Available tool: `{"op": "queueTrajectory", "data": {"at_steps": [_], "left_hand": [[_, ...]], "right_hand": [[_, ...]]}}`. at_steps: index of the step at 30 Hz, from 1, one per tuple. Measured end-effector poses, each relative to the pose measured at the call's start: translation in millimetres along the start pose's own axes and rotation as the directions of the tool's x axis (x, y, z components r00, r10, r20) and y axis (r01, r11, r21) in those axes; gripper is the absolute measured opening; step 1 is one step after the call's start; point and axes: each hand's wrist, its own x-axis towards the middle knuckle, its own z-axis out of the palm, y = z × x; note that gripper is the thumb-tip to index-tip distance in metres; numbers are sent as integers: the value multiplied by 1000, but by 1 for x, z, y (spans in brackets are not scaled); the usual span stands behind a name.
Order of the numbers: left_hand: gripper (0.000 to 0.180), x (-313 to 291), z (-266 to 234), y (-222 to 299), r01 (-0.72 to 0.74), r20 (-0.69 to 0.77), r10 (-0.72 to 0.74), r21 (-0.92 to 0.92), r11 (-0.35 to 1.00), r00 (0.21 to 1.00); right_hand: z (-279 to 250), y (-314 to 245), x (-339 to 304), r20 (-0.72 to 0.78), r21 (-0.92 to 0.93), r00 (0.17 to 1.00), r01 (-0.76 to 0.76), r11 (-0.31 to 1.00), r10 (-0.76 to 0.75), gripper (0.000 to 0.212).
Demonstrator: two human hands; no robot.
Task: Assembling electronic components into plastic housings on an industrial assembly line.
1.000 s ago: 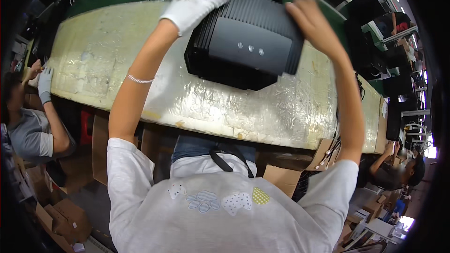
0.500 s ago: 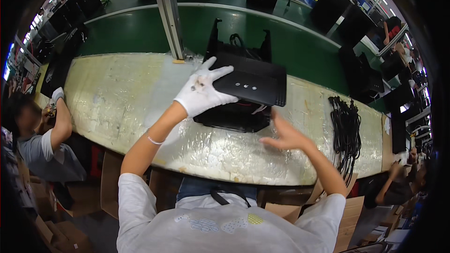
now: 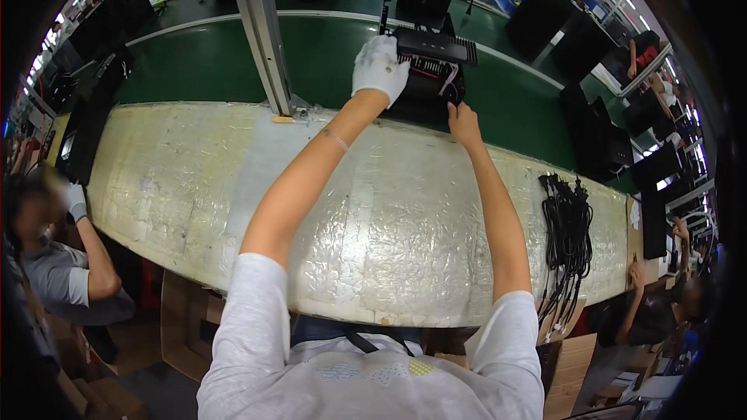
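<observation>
Case (image 3: 432, 54) looks mid-positioning: left hand (image 3: 380, 70) grips its side, hold of right hand (image 3: 465, 122) unclear; next move calls for level support

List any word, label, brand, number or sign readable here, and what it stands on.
None can be read.
Black computer case: any marks are too small to make out.
Shirt: patterned patches, no readable words.
Background: too small and blurred to read.

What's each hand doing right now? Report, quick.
Left hand: gloved, against the left side of the black case; grip cannot be told.
Right hand: fingers curled by its near right corner; grip cannot be told.
</observation>
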Motion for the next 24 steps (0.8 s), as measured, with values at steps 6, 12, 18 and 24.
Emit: {"op": "queueTrajectory", "data": {"at_steps": [6,12,18,24], "left_hand": [[60,-127,-22,-36,-296,150,307,-90,951,940],[52,-207,-36,-47,-172,449,142,26,985,882],[39,-216,-18,-41,-299,339,260,66,952,904],[36,-218,-22,-47,-292,324,251,84,953,912]], "right_hand": [[-48,-22,-105,-241,-124,931,252,960,-275,59],[-209,88,-172,-336,-711,893,-33,702,-299,53],[-321,223,-252,-89,178,728,-660,730,679,105],[-298,165,-239,51,-97,764,-637,765,643,96]]}}
